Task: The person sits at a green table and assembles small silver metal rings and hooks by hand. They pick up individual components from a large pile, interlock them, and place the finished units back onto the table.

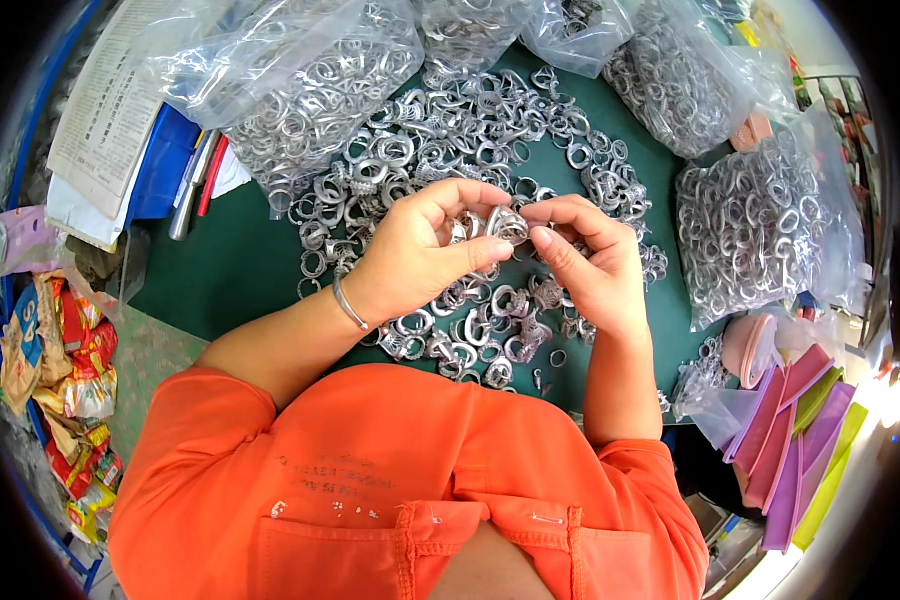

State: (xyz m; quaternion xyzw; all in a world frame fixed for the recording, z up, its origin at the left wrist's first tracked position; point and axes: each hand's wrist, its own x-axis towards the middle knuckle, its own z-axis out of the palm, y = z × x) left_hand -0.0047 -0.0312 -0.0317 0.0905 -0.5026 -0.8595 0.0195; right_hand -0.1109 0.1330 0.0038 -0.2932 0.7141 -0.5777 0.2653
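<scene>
Over the middle of a dark green table (220, 265), my two hands meet above a loose heap of silver-grey metal rings (410, 155). My left hand (420, 240) is closed around a few rings, with one chunky ring (508, 226) showing at its fingertips. From the other side, the thumb and index finger of my right hand (592, 255) pinch at that same ring. The fingers partly cover the pieces, so their exact number cannot be told. More rings lie under and in front of my hands, and one thin ring (557, 357) sits apart near the table's front edge.
Clear plastic bags filled with rings stand along the back, such as a bag at the back left (320, 80), and a bag at the right (750, 220). Pens (213, 175) and a paper sheet (105, 130) lie at left. Purple, pink and green strips (795, 430) stick out at lower right.
</scene>
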